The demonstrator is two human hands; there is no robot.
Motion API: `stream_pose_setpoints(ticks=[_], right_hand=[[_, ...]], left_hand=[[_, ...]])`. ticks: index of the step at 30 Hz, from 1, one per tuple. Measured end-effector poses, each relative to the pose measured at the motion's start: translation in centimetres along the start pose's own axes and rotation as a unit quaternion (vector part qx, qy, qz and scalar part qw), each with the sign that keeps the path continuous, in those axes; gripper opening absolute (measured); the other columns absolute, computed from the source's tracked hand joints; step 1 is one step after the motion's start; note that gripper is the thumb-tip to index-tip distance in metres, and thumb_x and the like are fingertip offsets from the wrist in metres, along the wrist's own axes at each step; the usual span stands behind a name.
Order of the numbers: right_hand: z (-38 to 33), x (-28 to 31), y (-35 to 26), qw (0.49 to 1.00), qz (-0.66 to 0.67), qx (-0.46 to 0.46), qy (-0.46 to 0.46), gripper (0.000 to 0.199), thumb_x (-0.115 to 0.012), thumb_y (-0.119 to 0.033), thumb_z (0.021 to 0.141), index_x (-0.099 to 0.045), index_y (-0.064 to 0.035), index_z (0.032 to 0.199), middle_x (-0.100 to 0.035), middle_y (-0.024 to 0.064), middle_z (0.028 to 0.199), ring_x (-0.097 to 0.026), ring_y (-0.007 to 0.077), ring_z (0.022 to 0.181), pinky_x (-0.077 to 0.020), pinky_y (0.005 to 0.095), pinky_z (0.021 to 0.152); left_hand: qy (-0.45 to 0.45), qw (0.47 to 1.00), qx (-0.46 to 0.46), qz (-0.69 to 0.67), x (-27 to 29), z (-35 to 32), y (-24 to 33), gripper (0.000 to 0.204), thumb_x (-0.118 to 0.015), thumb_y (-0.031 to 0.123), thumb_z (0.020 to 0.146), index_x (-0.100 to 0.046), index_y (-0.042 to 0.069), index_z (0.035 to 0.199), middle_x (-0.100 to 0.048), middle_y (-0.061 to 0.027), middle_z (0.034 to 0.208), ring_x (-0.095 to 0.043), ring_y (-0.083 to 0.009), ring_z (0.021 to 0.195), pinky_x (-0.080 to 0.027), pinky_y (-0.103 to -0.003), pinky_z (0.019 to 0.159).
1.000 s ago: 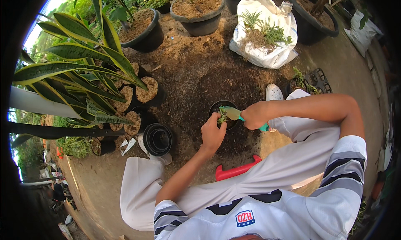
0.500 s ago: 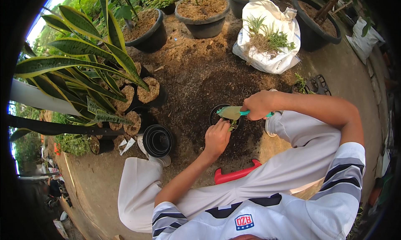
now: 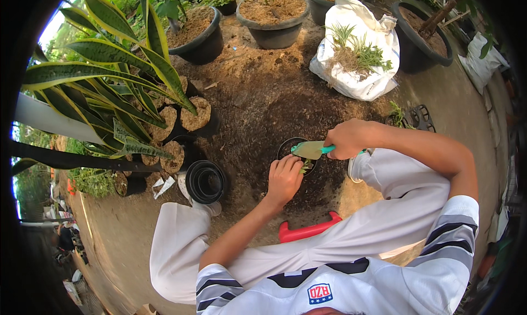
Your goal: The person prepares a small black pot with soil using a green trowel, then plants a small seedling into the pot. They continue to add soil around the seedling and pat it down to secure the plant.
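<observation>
Our right hand [image 3: 347,139] had its fingers clamped on the trowel [image 3: 309,149]; whether our left hand [image 3: 284,179] gripped the plant [image 3: 306,166], we couldn't tell. Already within the pot [image 3: 282,144], the plant perhaps needed more filling.

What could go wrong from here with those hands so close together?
The trowel in the right hand, over the black pot, could nick the left hand close by. Its blade might also bruise the small plant beside those fingers. The stacked pots by the left shoe could tip if that foot shifts.
</observation>
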State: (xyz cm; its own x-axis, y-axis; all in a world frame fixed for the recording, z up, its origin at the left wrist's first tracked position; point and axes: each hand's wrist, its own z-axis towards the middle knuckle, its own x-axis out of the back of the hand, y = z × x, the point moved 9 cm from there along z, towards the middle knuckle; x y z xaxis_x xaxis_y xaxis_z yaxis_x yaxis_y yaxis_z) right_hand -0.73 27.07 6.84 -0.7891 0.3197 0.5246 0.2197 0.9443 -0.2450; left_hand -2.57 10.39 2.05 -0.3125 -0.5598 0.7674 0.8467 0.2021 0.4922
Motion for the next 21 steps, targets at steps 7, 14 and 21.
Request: stream_pose_setpoints(ticks=[7,14,21], right_hand=[[-2.3,6.3,3.7,0.990,-0.069,-0.045,0.114,0.044,-0.061,-0.045,0.097,-0.075,-0.0037,0.093,-0.070,0.0199,0.076,-0.070,0.0413,0.079,-0.0528,0.0527,0.074],[9.2,6.9,15.3,0.970,-0.112,-0.119,0.179,0.040,-0.065,-0.040,0.097,-0.073,-0.0001,0.098,-0.074,0.0210,0.090,-0.072,0.0397,0.088,-0.0564,0.0498,0.077],[17.4,2.1,21.0,0.857,0.113,-0.239,0.442,0.032,-0.058,-0.032,0.102,-0.069,-0.0025,0.108,-0.075,0.0192,0.098,-0.073,0.0390,0.091,-0.0573,0.0495,0.079]], left_hand=[[-0.019,0.998,0.066,0.007,0.1,0.3,-2.6,0.041,-0.076,0.015,0.077,-0.059,0.005,0.113,-0.060,-0.0143,0.127,-0.055,-0.0347,0.121,-0.040,-0.047,0.097],[-0.050,0.980,0.169,-0.091,-2.2,-0.4,-6.3,0.062,-0.075,0.033,0.088,-0.050,0.002,0.135,-0.042,-0.0259,0.146,-0.042,-0.0426,0.136,-0.032,-0.052,0.111],[-0.090,0.978,0.176,-0.074,-3.1,0.2,-5.6,0.063,-0.075,0.038,0.089,-0.051,0.002,0.136,-0.040,-0.0272,0.148,-0.040,-0.0442,0.138,-0.032,-0.054,0.111]])
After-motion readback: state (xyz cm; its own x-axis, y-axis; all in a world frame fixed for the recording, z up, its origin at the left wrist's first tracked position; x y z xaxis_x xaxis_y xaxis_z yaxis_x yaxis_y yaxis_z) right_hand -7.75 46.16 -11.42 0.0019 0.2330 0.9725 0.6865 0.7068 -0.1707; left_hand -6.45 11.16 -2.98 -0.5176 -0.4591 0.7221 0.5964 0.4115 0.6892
